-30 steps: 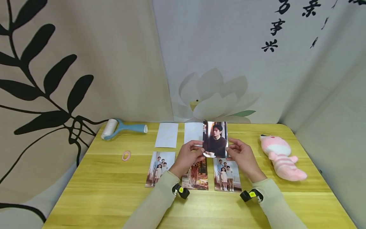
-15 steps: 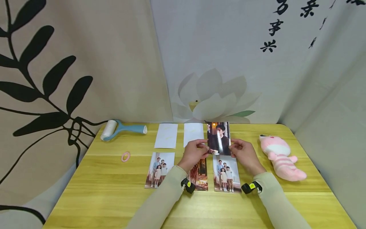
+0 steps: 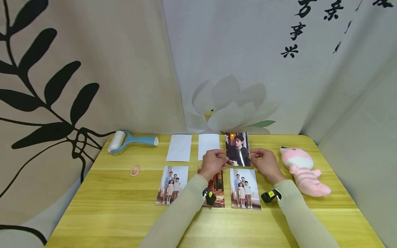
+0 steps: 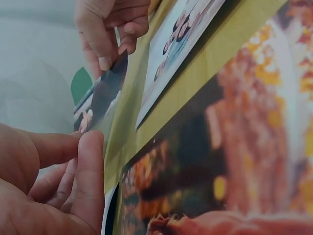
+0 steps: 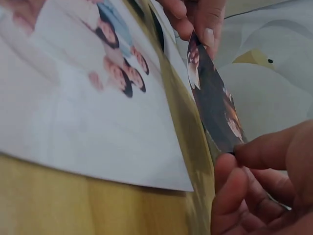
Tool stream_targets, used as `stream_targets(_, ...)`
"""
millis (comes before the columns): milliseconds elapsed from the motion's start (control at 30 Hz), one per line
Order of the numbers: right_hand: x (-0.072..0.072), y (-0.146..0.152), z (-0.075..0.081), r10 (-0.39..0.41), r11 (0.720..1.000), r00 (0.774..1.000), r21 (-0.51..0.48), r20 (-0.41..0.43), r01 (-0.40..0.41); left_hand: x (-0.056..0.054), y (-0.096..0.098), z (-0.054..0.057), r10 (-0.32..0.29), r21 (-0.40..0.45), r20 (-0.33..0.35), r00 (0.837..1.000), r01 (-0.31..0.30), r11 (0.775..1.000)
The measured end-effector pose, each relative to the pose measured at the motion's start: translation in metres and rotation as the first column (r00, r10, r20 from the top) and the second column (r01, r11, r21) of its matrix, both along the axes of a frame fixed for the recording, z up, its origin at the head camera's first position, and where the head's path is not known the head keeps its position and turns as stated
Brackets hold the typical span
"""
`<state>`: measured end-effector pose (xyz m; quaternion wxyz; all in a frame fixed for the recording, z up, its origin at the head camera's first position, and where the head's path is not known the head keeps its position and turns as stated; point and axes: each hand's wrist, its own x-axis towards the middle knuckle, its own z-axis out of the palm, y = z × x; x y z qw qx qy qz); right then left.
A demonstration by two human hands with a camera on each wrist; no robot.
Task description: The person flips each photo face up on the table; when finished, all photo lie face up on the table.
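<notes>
A photo print [image 3: 238,148] of a seated person in a dark sweater is held between both hands at the back middle of the table. My left hand [image 3: 214,162] pinches its left edge near the lower corner. On the opposite edge, my right hand [image 3: 266,164] pinches it between thumb and fingers. In the right wrist view the photo [image 5: 212,103] bows slightly, close over the wood. Just in front lies a family photo [image 3: 245,189]. An autumn-coloured photo [image 3: 218,189] is partly covered by my left hand and forearm. Another family photo [image 3: 172,184] lies to its left.
Two white cards [image 3: 179,148] lie along the back, the right one [image 3: 208,144] beside the held photo. A lint roller [image 3: 133,139] with a blue handle and a pink ring [image 3: 135,171] are at the left. A pink plush toy [image 3: 305,170] lies at the right, and a curtain [image 3: 235,69] hangs behind the table.
Both hands have carried the held photo to the right and lowered it toward the table, behind the right family photo. More of that family photo now shows. My left forearm covers more of the autumn-coloured one.
</notes>
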<state>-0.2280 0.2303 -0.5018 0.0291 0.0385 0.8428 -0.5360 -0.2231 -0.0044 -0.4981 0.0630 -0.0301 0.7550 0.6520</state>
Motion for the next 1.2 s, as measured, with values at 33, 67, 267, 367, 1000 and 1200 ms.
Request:
stream_targets(33, -0.002, 0.0, 0.0, 0.004, 1.0, 1.0, 0.008, -0.002, -0.004, -0.001, 0.001, 0.0, 0.005, -0.01, 0.002, 1.0, -0.005, 1.0)
stream_targets(67, -0.003, 0.0, -0.001, 0.008, 1.0, 1.0, 0.018, -0.002, -0.008, -0.002, 0.001, 0.0, 0.009, -0.02, 0.005, 1.0, -0.009, 1.0)
stream_targets(267, -0.011, -0.002, -0.002, 0.017, 0.998, 0.999, 0.061, 0.035, -0.019, -0.006, 0.005, 0.002, 0.011, -0.058, 0.039, 0.999, -0.009, 0.998)
stream_targets(367, -0.013, -0.002, -0.003, 0.01, 0.998, 0.998, 0.067, 0.059, -0.014, -0.008, 0.007, 0.002, 0.011, -0.083, 0.042, 0.999, -0.008, 0.996)
stream_targets(1000, -0.013, 0.002, -0.002, -0.013, 0.991, 0.999, 0.133, 0.029, 0.009, -0.007, -0.006, 0.002, -0.062, -0.085, 0.065, 0.996, 0.067, 0.994)
stream_targets(1200, -0.011, -0.008, 0.005, -0.004, 0.989, 1.0, 0.147, -0.023, 0.007, -0.007, -0.02, 0.001, -0.072, -0.022, 0.037, 0.997, 0.073, 0.997)
